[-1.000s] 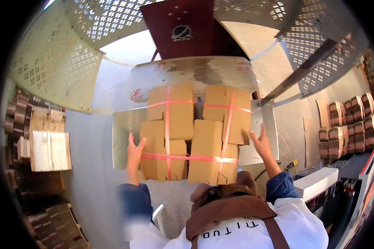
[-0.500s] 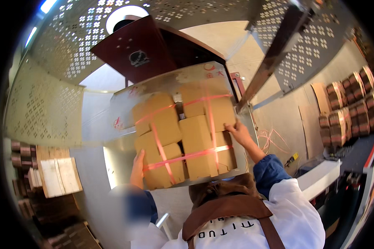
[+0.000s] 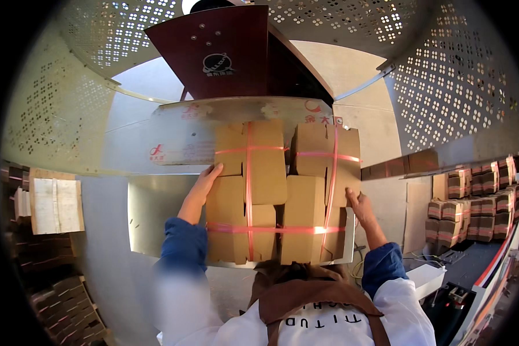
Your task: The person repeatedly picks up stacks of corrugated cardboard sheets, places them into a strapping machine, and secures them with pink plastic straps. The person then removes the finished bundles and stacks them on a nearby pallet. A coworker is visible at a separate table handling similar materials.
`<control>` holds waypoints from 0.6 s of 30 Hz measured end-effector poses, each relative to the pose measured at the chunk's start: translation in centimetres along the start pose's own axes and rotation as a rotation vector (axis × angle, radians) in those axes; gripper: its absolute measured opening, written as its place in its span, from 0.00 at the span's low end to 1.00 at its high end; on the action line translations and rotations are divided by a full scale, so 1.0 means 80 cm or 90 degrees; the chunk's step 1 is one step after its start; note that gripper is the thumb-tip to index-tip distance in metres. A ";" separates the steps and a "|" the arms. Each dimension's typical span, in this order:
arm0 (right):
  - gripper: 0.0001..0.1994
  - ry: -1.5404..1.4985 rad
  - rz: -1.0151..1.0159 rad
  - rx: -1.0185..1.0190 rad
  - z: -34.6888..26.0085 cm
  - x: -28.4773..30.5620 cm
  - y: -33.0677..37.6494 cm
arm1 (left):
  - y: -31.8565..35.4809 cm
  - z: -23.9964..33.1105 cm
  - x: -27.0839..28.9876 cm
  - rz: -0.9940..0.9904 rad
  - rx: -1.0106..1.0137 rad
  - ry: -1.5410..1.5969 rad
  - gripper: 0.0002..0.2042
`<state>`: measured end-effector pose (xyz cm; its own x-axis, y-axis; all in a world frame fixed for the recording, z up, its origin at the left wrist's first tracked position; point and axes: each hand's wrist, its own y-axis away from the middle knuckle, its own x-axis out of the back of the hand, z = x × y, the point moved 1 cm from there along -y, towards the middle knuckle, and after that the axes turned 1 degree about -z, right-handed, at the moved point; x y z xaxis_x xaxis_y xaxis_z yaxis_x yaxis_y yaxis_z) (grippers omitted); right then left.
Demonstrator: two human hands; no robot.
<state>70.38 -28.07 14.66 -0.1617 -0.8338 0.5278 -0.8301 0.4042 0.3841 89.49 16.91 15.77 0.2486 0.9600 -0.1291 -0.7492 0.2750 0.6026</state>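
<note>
A bundle of folded brown cardboard pieces point(image 3: 265, 187) lies in front of me, bound lengthwise and crosswise with pink plastic straps point(image 3: 249, 173). It rests on a metal tabletop point(image 3: 155, 216). My left hand point(image 3: 203, 187) grips its left edge around mid-length, the fingertips against the cardboard. On the opposite side, my right hand point(image 3: 360, 206) holds the right edge, thumb on top; its other fingers are partly hidden. A gap runs between the left and right stacks within the bundle.
Beyond the bundle stand a metal plate with red marks point(image 3: 179, 150) and a dark red machine housing point(image 3: 213, 57). Perforated metal panels point(image 3: 444, 98) curve around. Strapped cardboard bundles point(image 3: 473, 202) are stacked at the right; more stacks and a pale board point(image 3: 56, 205) are at the left.
The bundle, tilted before, now sits nearly square in the view, which has itself turned. My left hand has shifted from near the bundle's lower left corner up along its left edge.
</note>
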 end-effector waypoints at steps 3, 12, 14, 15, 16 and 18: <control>0.32 -0.014 0.012 0.003 0.020 -0.001 0.000 | -0.006 0.006 -0.002 -0.042 -0.008 -0.035 0.35; 0.30 -0.003 0.015 0.017 0.002 -0.010 0.002 | -0.011 0.012 0.011 -0.039 -0.014 -0.071 0.36; 0.29 -0.050 0.055 0.055 0.008 -0.015 0.005 | -0.011 0.013 0.010 -0.046 -0.018 -0.079 0.36; 0.28 0.003 0.030 0.009 0.026 -0.010 -0.001 | -0.014 0.010 0.010 -0.046 -0.024 -0.088 0.36; 0.28 0.012 0.026 0.009 0.022 -0.011 -0.001 | -0.015 0.010 0.011 -0.049 -0.027 -0.101 0.36; 0.28 0.029 0.021 0.009 0.015 -0.012 -0.001 | -0.013 0.012 0.018 -0.036 -0.027 -0.103 0.36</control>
<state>69.95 -27.75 13.17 -0.1649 -0.8024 0.5736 -0.8324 0.4251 0.3554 91.21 17.93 15.75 0.3839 0.9228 -0.0314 -0.7556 0.3336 0.5638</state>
